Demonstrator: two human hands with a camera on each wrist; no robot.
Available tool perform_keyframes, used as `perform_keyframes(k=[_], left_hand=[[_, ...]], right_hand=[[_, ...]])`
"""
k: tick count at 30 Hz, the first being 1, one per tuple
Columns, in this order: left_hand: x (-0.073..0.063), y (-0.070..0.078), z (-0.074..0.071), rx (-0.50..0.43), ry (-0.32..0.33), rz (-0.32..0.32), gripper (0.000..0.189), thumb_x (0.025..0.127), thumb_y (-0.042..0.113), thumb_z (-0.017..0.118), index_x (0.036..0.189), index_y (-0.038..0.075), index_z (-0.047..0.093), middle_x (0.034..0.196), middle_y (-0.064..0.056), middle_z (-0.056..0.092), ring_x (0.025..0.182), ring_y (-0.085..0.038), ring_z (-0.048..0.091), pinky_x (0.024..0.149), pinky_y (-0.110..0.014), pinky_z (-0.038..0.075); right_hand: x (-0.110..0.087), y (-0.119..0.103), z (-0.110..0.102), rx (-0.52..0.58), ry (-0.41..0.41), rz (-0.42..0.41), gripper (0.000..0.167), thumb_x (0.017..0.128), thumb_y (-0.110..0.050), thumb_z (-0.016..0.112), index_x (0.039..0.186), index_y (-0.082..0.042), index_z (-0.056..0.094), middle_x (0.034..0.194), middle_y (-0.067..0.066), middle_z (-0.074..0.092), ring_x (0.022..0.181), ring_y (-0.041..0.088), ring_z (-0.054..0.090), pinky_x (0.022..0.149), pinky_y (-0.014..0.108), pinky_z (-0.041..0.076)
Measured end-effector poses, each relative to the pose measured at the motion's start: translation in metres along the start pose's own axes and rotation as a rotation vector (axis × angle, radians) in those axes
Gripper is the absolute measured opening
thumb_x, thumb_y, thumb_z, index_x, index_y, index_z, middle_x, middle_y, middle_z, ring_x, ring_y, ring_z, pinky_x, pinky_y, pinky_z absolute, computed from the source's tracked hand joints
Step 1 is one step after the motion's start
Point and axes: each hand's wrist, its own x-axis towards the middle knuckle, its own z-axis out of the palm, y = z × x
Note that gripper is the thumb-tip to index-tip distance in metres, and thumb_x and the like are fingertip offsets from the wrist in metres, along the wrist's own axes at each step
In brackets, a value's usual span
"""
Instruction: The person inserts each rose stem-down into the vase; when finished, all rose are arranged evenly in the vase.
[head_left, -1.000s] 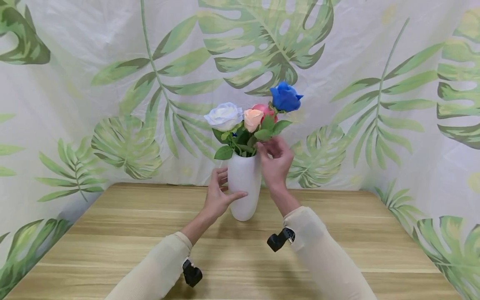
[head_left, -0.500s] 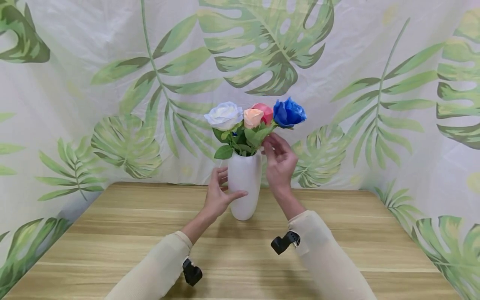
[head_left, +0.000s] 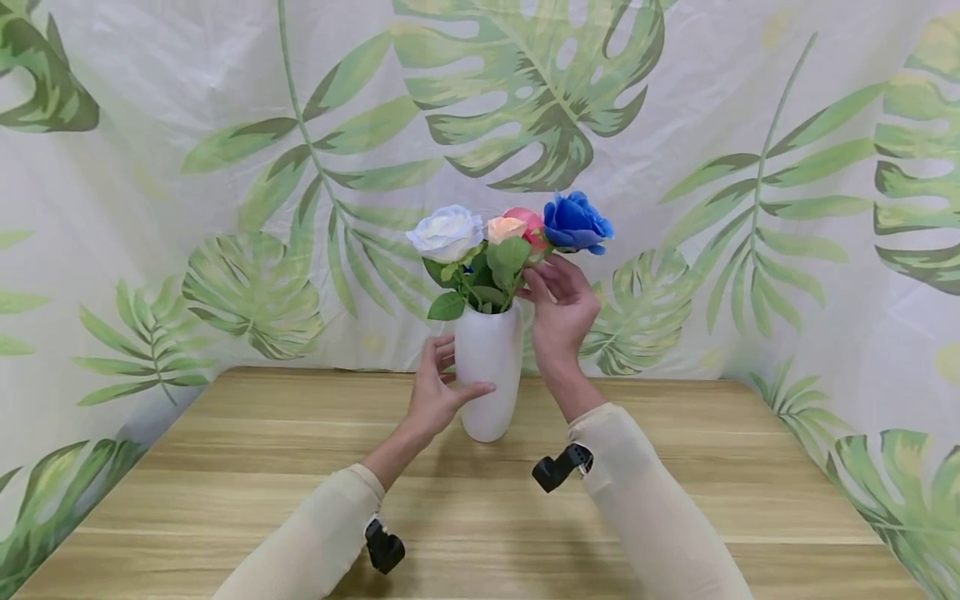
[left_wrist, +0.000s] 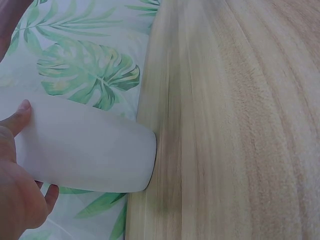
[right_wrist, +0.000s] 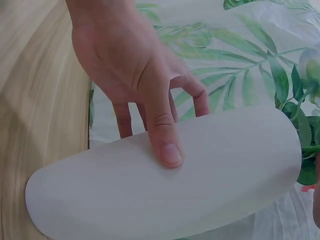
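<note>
A white vase (head_left: 489,367) stands upright on the wooden table, holding a white rose (head_left: 447,233), a peach rose (head_left: 506,229), a pink-red flower (head_left: 528,223) and a blue rose (head_left: 577,222). My left hand (head_left: 435,396) grips the vase from the left, thumb across its front and fingers behind. At the right of the vase mouth, my right hand (head_left: 564,312) pinches the blue rose's stem just below its leaves. The blue bloom leans out to the right, above that hand. In the right wrist view, the left thumb (right_wrist: 170,152) presses on the vase wall.
The wooden table (head_left: 300,500) reaches back to a leaf-printed cloth (head_left: 247,100) hanging close behind the vase. A black camera (head_left: 386,546) is strapped to the left wrist and another black camera (head_left: 561,468) to the right.
The blue rose has come down and its bloom has turned, now level with the other flowers. My right hand shifted right, then slightly up. The left hand and vase stay put.
</note>
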Motion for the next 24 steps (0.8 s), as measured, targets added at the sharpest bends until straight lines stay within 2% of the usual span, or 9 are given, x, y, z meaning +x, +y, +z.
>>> perform_keyframes(k=[5,9,17,21,24], left_hand=[[0.000,0.001,0.000,-0.002,-0.006,-0.011,0.085,0.077,0.004,0.092,0.144,0.008,0.040,0.144,-0.017,0.055,0.131,-0.034,0.054,0.103,-0.050,0.048],[0.000,0.001,-0.001,0.002,-0.003,-0.004,0.084,0.077,0.003,0.091,0.144,0.007,0.040,0.144,-0.018,0.055,0.131,-0.035,0.054,0.103,-0.052,0.048],[0.000,-0.001,-0.001,-0.010,-0.001,-0.001,0.083,0.077,0.003,0.091,0.143,0.006,0.041,0.145,-0.020,0.054,0.133,-0.036,0.053,0.105,-0.054,0.046],[0.000,0.000,-0.001,-0.009,0.000,0.001,0.083,0.077,0.002,0.091,0.143,0.006,0.041,0.145,-0.019,0.054,0.133,-0.036,0.053,0.104,-0.054,0.046],[0.000,0.000,0.000,-0.014,0.001,0.001,0.083,0.077,0.001,0.091,0.143,0.005,0.041,0.145,-0.019,0.054,0.132,-0.036,0.053,0.104,-0.053,0.046]], right_hand=[[0.002,0.002,0.003,-0.025,0.036,-0.021,0.027,0.087,0.012,0.076,0.113,0.007,0.072,0.091,0.018,0.075,0.078,0.013,0.074,0.062,0.033,0.063],[0.004,0.005,0.005,-0.049,0.039,-0.053,0.028,0.087,0.012,0.076,0.115,0.007,0.072,0.092,0.019,0.076,0.078,0.013,0.074,0.060,0.031,0.063],[0.002,0.011,0.002,-0.145,-0.017,-0.147,0.025,0.088,0.015,0.072,0.113,0.014,0.071,0.094,0.028,0.074,0.077,0.007,0.073,0.063,0.031,0.063],[0.001,0.013,-0.001,-0.148,-0.062,-0.200,0.025,0.087,0.016,0.072,0.112,0.015,0.070,0.093,0.033,0.072,0.076,0.006,0.073,0.063,0.029,0.063],[0.001,0.014,-0.001,-0.150,-0.097,-0.210,0.026,0.088,0.016,0.072,0.113,0.016,0.069,0.093,0.034,0.071,0.079,0.006,0.073,0.062,0.031,0.063]])
